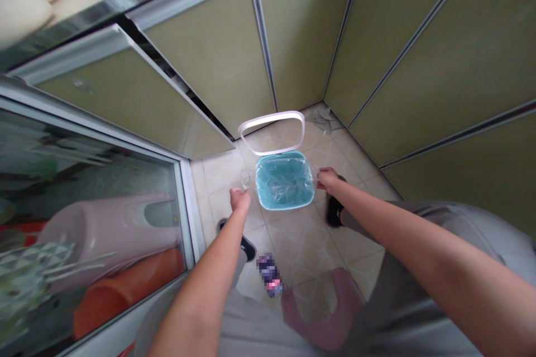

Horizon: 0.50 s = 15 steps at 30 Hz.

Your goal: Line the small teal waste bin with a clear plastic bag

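A turquoise bin (288,208) stands upright on the tiled floor between my feet. Inside it lies a thin, clear plastic bag (287,181), with its sides drawn outward past the rim. My left hand (240,199) is closed on the bag's left side, beside the bin. On the opposite side, my right hand (328,178) pinches the bag's right edge, close to the rim. A white ring-shaped frame (272,118) is raised at the bin's far edge. The fingertips of both hands are partly hidden.
Olive cabinet doors (213,56) enclose the far and right sides; one door stands ajar. A glass-fronted door (182,201) is at left, with an orange container (129,290) behind it. A grey cloth (324,119) lies in the corner. A pixelated item (270,275) appears near my left foot.
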Each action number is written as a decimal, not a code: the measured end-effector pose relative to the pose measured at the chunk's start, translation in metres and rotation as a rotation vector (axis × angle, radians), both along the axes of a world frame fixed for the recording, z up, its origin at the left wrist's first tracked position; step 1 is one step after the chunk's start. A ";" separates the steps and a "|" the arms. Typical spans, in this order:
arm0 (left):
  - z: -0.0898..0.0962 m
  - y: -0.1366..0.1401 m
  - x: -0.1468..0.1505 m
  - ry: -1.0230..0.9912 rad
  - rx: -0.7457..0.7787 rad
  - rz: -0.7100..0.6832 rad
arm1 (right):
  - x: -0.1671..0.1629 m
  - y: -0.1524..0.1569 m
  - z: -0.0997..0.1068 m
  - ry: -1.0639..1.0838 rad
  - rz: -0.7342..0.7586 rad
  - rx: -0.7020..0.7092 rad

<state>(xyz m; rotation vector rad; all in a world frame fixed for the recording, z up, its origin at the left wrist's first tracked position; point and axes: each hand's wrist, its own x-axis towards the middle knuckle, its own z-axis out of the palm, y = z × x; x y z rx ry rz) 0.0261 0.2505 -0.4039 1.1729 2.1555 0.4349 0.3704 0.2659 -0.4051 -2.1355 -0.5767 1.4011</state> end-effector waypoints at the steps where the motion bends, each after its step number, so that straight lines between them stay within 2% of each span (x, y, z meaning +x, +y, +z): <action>1: 0.004 0.009 0.000 0.038 0.041 0.009 | 0.000 0.006 0.004 0.018 -0.045 0.021; 3: 0.015 0.030 0.002 0.105 0.139 -0.053 | 0.000 0.017 0.012 0.067 -0.080 0.060; 5: 0.026 0.052 0.006 0.170 0.197 -0.183 | -0.001 0.027 0.018 0.086 -0.008 0.114; 7: 0.033 0.073 0.011 0.217 0.150 -0.291 | -0.001 0.034 0.019 0.041 0.095 0.141; 10: 0.037 0.099 0.015 0.237 -0.002 -0.407 | 0.000 0.044 0.015 -0.092 0.214 0.150; 12: 0.034 0.111 0.013 0.198 -0.070 -0.515 | 0.002 0.051 0.010 -0.147 0.273 0.144; 15: 0.025 0.120 0.008 0.099 -0.081 -0.656 | 0.007 0.062 0.003 -0.175 0.371 0.151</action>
